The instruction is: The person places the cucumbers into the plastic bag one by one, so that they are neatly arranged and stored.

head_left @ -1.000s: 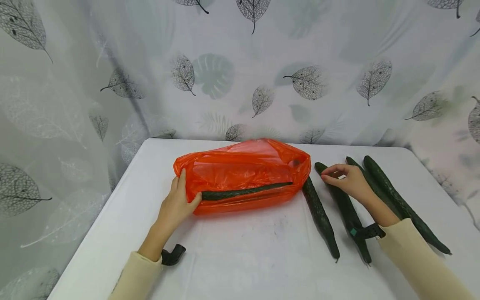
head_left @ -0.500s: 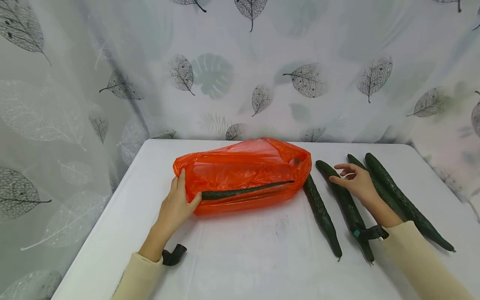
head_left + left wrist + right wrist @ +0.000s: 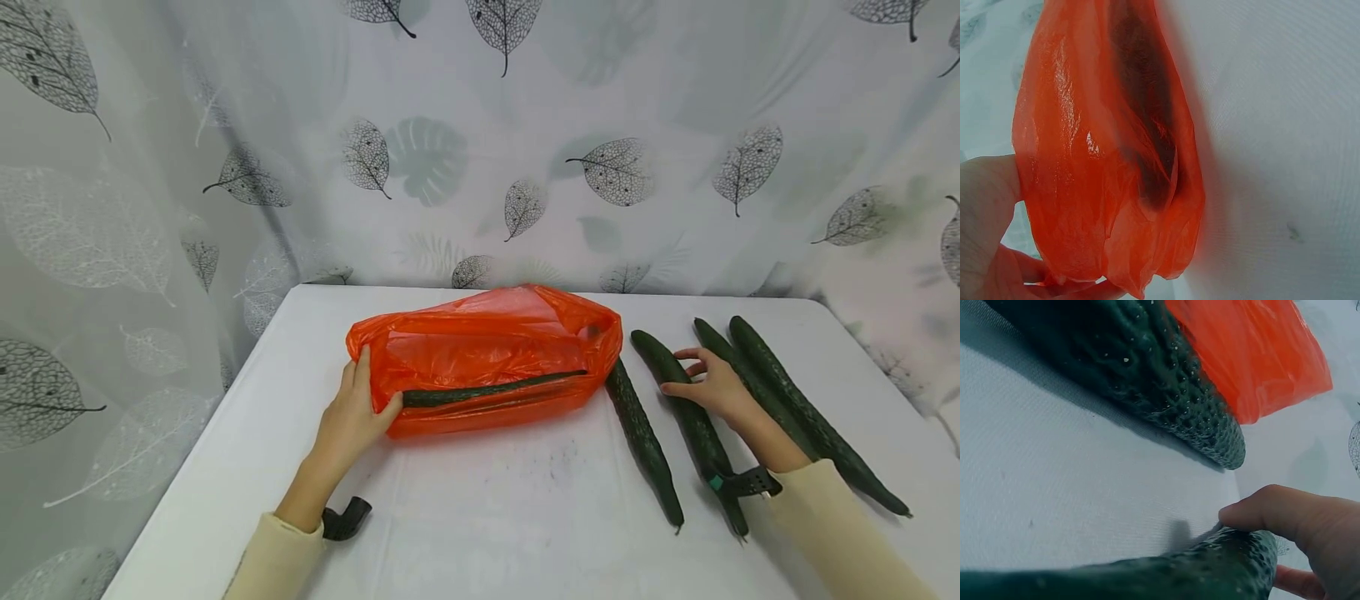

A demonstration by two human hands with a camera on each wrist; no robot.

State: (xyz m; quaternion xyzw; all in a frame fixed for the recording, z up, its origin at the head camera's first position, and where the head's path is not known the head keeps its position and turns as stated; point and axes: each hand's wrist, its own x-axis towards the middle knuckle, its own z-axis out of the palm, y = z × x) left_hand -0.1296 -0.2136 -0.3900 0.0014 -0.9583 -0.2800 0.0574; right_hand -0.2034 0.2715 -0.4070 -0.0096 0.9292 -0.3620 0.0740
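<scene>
A thin orange-red plastic bag lies across the far middle of the table. Inside it a cucumber shows along the front side, and a dark shape shows through the plastic in the left wrist view. My left hand grips the bag's left end, with the thumb in front and fingers wrapping behind. On the right, my right hand holds a long dark green cucumber near its far end, thumb on one side and fingers on the other. This cucumber also crosses the bottom of the right wrist view.
Another cucumber lies between the bag and the held one, its far tip against the bag's right end. Two more cucumbers, a nearer one and an outer one, lie under and beyond the right forearm. A leaf-patterned curtain hangs behind the white table.
My right hand has moved from above the cucumber's far tip slightly right and toward me, and its fingers have come down around it. The left hand stays on the bag.
</scene>
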